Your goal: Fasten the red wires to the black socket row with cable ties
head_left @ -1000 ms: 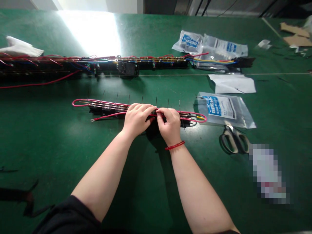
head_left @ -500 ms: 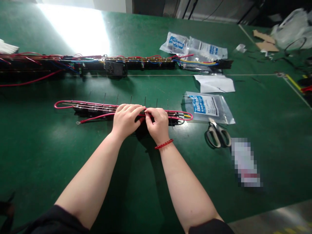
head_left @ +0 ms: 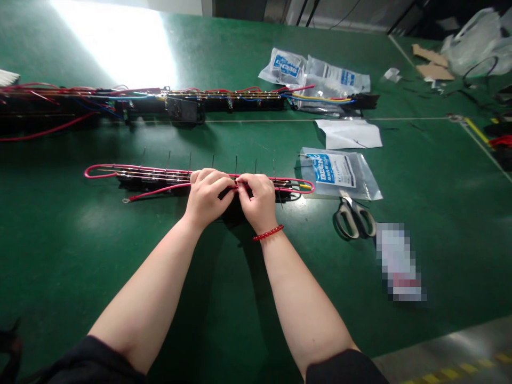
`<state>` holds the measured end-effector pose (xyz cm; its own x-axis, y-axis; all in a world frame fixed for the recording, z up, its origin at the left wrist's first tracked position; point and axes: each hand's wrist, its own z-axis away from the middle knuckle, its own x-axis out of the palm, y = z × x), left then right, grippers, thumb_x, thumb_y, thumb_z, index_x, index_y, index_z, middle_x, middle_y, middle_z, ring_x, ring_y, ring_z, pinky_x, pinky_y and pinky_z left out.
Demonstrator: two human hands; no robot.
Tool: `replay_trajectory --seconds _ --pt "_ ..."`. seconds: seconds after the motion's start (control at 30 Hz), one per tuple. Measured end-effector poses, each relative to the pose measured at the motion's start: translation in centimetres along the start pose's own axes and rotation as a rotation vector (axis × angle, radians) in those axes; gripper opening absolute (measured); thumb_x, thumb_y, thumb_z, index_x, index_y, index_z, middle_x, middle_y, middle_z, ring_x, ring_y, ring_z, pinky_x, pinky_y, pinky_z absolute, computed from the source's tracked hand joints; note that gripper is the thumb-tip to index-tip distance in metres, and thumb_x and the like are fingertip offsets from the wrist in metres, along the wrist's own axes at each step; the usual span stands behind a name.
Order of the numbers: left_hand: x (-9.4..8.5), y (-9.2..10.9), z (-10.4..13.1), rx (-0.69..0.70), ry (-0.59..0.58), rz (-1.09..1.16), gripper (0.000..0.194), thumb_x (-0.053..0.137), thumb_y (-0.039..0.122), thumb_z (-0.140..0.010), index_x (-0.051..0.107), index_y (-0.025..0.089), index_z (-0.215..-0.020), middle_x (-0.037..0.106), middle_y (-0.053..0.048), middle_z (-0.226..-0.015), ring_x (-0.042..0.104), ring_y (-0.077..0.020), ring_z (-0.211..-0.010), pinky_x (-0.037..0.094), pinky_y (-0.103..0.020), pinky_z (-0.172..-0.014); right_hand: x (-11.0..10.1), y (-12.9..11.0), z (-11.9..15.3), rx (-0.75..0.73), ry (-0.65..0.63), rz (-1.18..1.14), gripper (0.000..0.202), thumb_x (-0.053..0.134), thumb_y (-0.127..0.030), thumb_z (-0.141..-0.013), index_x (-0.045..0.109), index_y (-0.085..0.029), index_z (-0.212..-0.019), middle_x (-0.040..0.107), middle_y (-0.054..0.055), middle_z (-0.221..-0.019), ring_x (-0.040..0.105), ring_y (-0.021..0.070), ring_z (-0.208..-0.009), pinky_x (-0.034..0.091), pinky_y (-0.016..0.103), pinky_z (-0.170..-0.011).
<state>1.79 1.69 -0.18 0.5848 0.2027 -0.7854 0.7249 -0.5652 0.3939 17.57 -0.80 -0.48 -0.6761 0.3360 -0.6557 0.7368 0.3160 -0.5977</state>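
Hands meet at the middle of the short black strip point(head_left: 160, 182) that lies crosswise on the green table point(head_left: 80, 250), a little way in front of the person. The left hand point(head_left: 206, 196) curls over the strip from the left, fingers bent and closed down on the red wire point(head_left: 156, 191) and the strip under it. The right hand point(head_left: 258, 201), with a red bead bracelet point(head_left: 268, 233) at the wrist, pinches the same red wire between thumb and forefinger just where the two hands touch. Thin upright pins point(head_left: 236, 164) stand in a row along the far edge of the strip, and the wire loops round at the left end point(head_left: 91, 172) and again at the right end, where a yellow stub shows point(head_left: 306, 186). One free end of the wire, with a ring terminal point(head_left: 126, 201), lies on the table to the left.

By the look of it, the work in hand is dressing or seating the red wire along the strip, at about its midpoint. The next move would call for a small, firm pinch and a steady hold from the left hand, so that the strip does not slide on the table.

Further back lies a much longer wired strip point(head_left: 224, 101). To the right are plastic packets point(head_left: 340, 173), a sheet of white paper point(head_left: 350, 133) and scissors point(head_left: 354, 218), all well clear of the hands.
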Motion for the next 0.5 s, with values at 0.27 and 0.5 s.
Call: replay_trajectory --seconds 0.27,0.5 --pt "0.07 0.09 -0.11 0.004 -0.014 0.037 0.020 0.056 0.034 -0.097 0.072 0.027 -0.087 0.077 -0.001 -0.098 0.063 -0.0212 -0.099 0.040 -0.042 -0.095 -0.04 -0.01 -0.01 0.012 0.035 -0.009 0.011 0.056 -0.018 -0.094 0.065 -0.025 -0.092 0.074 0.003 -0.093 0.065 0.0214 -0.092 0.048 0.037 -0.087" --pt "0.07 0.28 -0.05 -0.014 0.002 -0.018 0.019 0.059 0.037 -0.096 0.071 0.027 -0.086 0.075 -0.002 -0.101 0.060 -0.0237 -0.105 0.039 -0.044 -0.095 -0.03 -0.02 0.03 0.026 0.029 -0.010 0.011 0.056 -0.019 -0.094 0.065 -0.025 -0.093 0.074 0.003 -0.094 0.065 0.0216 -0.093 0.049 0.037 -0.088"
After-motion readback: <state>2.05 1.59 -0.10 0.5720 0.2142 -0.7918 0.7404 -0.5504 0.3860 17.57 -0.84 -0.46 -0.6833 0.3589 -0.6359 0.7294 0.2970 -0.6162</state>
